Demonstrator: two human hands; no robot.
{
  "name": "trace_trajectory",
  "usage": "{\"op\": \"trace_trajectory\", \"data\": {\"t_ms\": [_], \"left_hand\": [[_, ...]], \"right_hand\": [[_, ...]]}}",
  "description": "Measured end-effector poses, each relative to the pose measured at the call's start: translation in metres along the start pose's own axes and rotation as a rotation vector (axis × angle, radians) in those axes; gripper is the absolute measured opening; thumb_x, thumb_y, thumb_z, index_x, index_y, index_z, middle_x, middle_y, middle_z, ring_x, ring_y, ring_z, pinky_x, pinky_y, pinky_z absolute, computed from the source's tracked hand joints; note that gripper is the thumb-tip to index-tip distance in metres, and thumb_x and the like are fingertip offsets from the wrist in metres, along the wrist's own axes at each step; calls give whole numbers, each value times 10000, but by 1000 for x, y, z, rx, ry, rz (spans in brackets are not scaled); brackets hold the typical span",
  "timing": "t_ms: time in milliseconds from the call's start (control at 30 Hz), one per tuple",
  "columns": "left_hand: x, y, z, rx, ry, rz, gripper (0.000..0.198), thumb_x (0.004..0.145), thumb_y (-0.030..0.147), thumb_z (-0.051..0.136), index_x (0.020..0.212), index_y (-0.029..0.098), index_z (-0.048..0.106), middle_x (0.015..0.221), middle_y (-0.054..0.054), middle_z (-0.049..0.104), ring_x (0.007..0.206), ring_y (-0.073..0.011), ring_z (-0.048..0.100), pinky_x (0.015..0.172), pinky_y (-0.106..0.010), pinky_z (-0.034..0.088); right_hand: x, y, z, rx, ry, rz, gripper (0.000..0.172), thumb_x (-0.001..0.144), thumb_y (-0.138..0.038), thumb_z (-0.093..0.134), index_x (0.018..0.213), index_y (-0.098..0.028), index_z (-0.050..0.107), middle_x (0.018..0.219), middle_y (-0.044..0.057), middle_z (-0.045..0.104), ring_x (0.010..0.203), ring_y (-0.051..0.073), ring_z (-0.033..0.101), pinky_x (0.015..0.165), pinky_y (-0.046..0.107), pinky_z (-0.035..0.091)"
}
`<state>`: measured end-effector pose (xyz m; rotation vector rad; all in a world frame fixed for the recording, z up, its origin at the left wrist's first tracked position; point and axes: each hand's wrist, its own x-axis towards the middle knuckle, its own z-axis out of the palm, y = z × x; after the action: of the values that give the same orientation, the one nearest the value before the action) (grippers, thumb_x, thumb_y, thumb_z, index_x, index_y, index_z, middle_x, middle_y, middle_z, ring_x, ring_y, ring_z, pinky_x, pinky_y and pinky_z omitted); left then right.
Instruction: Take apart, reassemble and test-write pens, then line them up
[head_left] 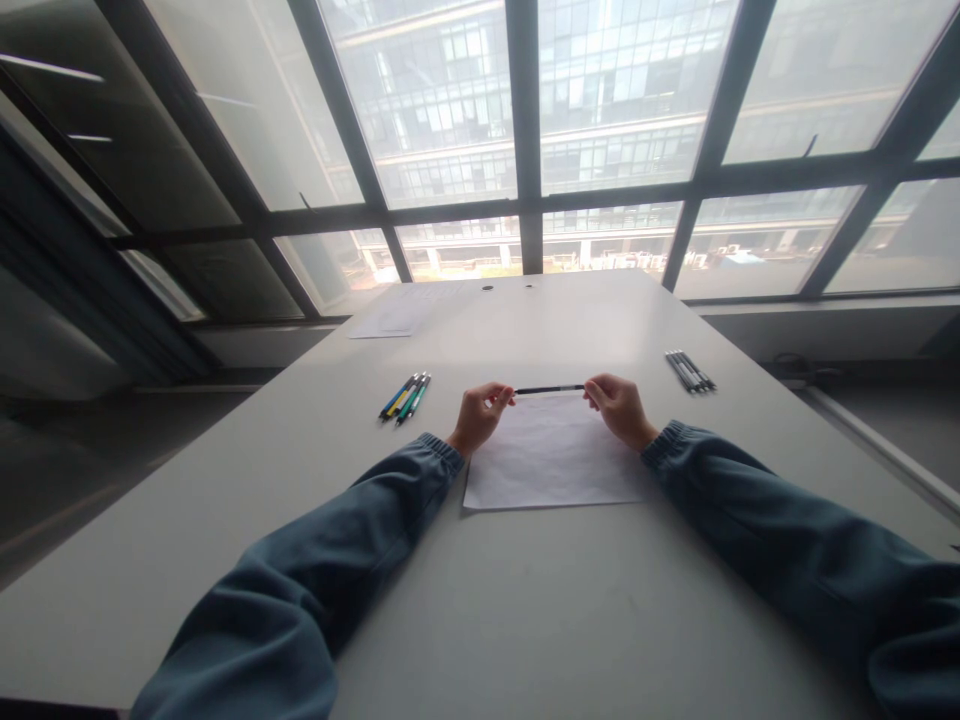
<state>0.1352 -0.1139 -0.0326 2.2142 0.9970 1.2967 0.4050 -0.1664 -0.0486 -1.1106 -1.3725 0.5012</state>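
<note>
A slim black pen is stretched level between my two hands, above the far part of a white sheet of paper. My left hand pinches its left end between thumb and fingers. At the other end, my right hand is closed on the tip in the same way. To the left of my left hand lies a group of coloured pens, with blue, yellow and green barrels. Several dark pens lie side by side, off to the right of my right hand.
The white table extends toward large framed windows. Another paper sheet lies at the table's far left edge. Two small round fittings, one of them dark, sit near the far edge. A dark curtain hangs at the left.
</note>
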Motion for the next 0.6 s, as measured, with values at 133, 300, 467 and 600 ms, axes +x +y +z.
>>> {"op": "trace_trajectory", "data": {"t_ms": [133,300,467,600], "left_hand": [[0,0,0,-2,-6,-4,378,964,426,565,729,178,727,735,-30,740,692,-162,651,726,-287,489],[0,1,0,-6,-15,-9,398,963,452,554,727,180,724,727,-32,738,682,-165,652,724,-290,496],[0,1,1,-12,-17,-11,416,962,473,547,723,180,720,723,-37,736,680,-167,649,726,-291,497],[0,0,1,-16,-14,-7,410,966,458,547,719,180,719,724,-36,735,683,-165,650,730,-292,499]], "right_hand": [[0,2,0,-19,5,-2,413,866,-557,637,704,-178,655,612,27,641,524,143,553,527,281,457],[0,3,0,-50,3,-10,432,872,-578,619,698,-184,651,604,27,638,530,150,563,529,283,466],[-1,-1,1,-58,1,-5,432,872,-578,611,698,-184,645,628,36,655,532,149,567,530,284,474],[-1,-2,1,-63,-3,-3,424,873,-571,610,701,-185,638,627,37,652,534,151,566,526,286,473]]}}
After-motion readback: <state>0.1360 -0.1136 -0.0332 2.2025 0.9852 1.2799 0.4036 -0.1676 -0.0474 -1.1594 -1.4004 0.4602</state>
